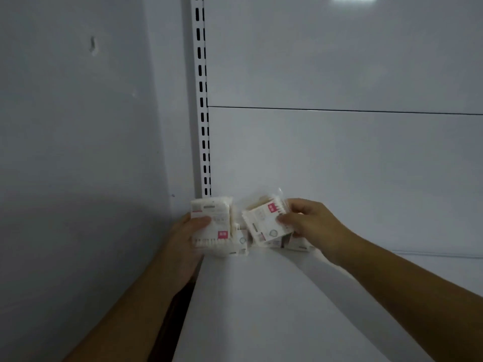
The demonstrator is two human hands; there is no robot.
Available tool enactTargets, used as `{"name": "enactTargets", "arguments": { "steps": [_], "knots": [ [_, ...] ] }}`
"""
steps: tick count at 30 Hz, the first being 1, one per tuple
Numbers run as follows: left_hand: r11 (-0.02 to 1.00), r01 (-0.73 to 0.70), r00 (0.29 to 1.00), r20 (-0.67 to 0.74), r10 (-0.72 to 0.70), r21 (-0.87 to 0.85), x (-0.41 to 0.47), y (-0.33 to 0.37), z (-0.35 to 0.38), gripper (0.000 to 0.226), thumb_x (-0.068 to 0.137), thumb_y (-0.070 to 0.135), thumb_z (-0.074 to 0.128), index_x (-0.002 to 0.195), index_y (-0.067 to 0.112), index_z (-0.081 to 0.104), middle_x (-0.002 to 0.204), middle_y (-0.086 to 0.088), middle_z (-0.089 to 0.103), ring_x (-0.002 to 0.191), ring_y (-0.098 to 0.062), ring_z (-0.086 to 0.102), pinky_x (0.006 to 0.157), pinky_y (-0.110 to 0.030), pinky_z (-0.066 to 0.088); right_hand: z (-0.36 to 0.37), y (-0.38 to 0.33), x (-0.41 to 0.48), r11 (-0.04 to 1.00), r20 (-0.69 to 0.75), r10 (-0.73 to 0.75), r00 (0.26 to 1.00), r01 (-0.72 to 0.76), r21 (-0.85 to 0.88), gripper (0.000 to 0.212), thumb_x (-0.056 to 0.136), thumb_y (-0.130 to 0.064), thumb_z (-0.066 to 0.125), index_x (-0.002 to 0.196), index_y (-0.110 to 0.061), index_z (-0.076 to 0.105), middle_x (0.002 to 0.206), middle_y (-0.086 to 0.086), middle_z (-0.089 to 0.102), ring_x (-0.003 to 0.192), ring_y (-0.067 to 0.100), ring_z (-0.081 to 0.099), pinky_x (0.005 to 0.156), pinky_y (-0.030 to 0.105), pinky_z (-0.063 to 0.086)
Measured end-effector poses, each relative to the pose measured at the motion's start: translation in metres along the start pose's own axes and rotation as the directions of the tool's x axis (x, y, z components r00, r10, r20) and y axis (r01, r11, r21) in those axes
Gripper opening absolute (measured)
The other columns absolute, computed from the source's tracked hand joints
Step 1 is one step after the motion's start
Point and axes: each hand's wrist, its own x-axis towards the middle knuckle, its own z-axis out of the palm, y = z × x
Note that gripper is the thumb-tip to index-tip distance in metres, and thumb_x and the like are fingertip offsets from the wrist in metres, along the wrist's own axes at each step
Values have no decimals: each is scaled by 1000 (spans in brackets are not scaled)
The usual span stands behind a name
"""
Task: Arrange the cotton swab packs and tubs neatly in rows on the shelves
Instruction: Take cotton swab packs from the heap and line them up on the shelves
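Swab packs [218, 212] with pink labels [222, 234], writing unreadable

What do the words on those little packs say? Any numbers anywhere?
Nothing here can be read.
Left pack: pink tag and grey print, too blurred.
Right pack: pink tag and grey print, too blurred.
Lower packs on the shelf: print too small.
Back panel: no writing.
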Motion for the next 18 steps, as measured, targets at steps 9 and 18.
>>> {"name": "enactTargets", "arguments": {
  "steps": [9, 18],
  "knots": [
    [997, 72, 994, -79, -72, -4, 1, 0, -10, 24, 86, 5, 53, 108, 5, 63, 86, -10, 75, 70, -21, 72, 54, -30, 59, -29, 26, 21, 504, 141, -317, 938, 293, -812, 21, 86, -26, 67, 106, -20, 71, 107, -4, 68, 101, 17, 58, 81, 24, 41],
    [950, 144, 984, 64, -168, 279, 0, 13, 24, 16, 96, 12, 50, 104, 15, 63, 87, -10, 74, 74, -26, 72, 51, -38, 58, -32, 16, 7, 593, 23, -544, 839, 404, -697, 23, 90, -35, 62, 107, -20, 69, 107, -7, 63, 98, 11, 55, 84, 22, 39]
  ]
}}
